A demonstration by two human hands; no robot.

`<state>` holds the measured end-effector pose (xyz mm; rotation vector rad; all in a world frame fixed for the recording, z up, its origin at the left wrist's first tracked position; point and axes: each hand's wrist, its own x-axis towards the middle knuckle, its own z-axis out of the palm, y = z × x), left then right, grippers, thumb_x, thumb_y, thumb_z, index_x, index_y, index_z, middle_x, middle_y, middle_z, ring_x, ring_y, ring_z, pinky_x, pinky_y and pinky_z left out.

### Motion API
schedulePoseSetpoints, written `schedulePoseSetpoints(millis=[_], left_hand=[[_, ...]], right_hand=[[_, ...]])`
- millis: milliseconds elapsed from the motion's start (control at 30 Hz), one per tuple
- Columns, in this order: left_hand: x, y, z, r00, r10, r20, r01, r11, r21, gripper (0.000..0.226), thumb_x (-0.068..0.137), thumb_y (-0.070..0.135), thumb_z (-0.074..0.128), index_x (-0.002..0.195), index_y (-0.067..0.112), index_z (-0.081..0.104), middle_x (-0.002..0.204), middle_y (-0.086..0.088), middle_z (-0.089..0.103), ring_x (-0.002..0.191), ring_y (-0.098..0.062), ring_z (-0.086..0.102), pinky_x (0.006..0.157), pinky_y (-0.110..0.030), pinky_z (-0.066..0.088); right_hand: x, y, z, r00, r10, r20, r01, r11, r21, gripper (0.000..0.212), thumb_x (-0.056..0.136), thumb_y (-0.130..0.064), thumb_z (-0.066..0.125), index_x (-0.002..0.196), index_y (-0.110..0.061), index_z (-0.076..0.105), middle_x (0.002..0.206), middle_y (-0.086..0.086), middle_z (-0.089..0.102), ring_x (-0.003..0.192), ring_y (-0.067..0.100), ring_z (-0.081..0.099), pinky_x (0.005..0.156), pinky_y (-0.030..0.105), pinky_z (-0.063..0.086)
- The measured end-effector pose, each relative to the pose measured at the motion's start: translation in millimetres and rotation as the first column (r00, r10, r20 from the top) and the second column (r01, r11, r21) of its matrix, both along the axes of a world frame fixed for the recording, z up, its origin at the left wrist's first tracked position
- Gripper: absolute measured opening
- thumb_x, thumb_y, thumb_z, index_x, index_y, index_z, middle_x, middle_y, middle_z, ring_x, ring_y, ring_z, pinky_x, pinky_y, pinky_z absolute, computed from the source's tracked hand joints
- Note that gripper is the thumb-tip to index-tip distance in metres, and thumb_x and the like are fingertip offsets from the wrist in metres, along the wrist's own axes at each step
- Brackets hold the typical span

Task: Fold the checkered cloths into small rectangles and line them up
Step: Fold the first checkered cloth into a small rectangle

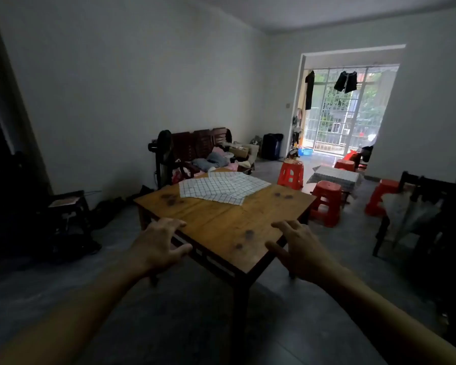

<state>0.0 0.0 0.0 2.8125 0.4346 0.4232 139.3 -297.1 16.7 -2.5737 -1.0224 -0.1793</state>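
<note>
Several white cloths with a dark check pattern (221,188) lie spread flat and overlapping on the far half of a square wooden table (221,227). My left hand (158,246) hovers at the table's near left edge, fingers spread, holding nothing. Over the near right edge, my right hand (298,248) is likewise spread and empty. Both hands are well short of the cloths.
A dark wooden bench (200,151) piled with clothes stands behind the table. Red plastic stools (325,201) and a low cloth-covered table (336,177) stand to the right. A dark chair (419,206) is at the far right, a dark stand (69,209) at the left.
</note>
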Motion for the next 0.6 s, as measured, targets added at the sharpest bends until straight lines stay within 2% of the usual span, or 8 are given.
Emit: schedulePoseSetpoints(millis=[200, 367, 600], left_hand=[[68.3, 41.8, 14.0, 0.996, 0.085, 0.018, -0.084, 0.995, -0.045, 0.063, 0.081, 0.056, 0.067, 0.136, 0.03, 0.048, 0.139, 0.002, 0.048, 0.123, -0.016, 0.047, 0.099, -0.039, 0.047], [103.8, 89.2, 15.1, 0.989, 0.145, 0.039, -0.143, 0.989, -0.049, 0.063, 0.083, 0.055, 0.066, 0.137, 0.028, 0.048, 0.141, 0.001, 0.048, 0.125, -0.017, 0.046, 0.101, -0.039, 0.044], [134.7, 176.7, -14.3, 0.981, 0.188, 0.042, -0.181, 0.975, -0.132, 0.062, 0.085, 0.05, 0.066, 0.138, 0.026, 0.047, 0.141, 0.003, 0.046, 0.126, -0.015, 0.045, 0.1, -0.033, 0.043]], right_hand=[[81.6, 59.1, -10.2, 0.998, 0.051, -0.044, -0.05, 0.998, 0.034, 0.058, 0.093, -0.055, 0.048, 0.143, -0.027, 0.037, 0.151, 0.001, 0.035, 0.136, 0.022, 0.035, 0.107, 0.042, 0.038], [142.2, 109.5, -12.8, 0.992, 0.097, -0.087, -0.092, 0.994, 0.058, 0.059, 0.092, -0.056, 0.049, 0.142, -0.026, 0.038, 0.15, 0.001, 0.036, 0.134, 0.019, 0.037, 0.106, 0.039, 0.041], [189.5, 208.5, -32.5, 0.987, 0.139, -0.083, -0.143, 0.989, -0.044, 0.058, 0.092, -0.058, 0.046, 0.142, -0.029, 0.036, 0.149, -0.001, 0.035, 0.136, 0.02, 0.033, 0.108, 0.04, 0.039]])
